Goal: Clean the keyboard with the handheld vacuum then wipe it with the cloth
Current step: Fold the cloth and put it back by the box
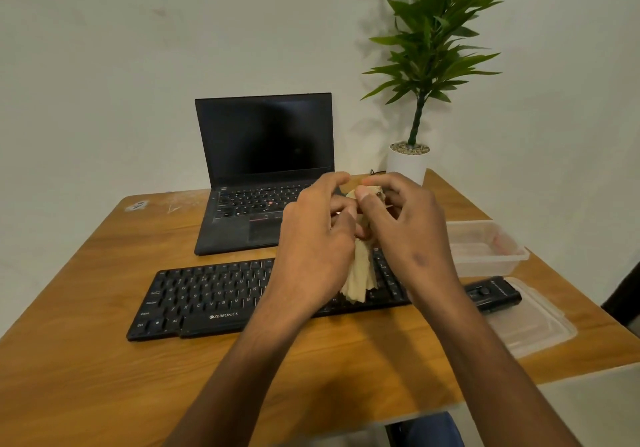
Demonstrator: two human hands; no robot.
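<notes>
I am holding the cloth (360,273) bunched between left hand (313,235) and right hand (408,228), both pinching it above the keyboard (207,294), where its loose hanging tail is risking snagging keycaps.

My hands hide the keyboard's (207,294) right-middle keys, the laptop's (263,169) front right corner, and most of the cloth (358,276).

Head camera looks forward and down, close over the wooden table (86,360) (single view).
</notes>
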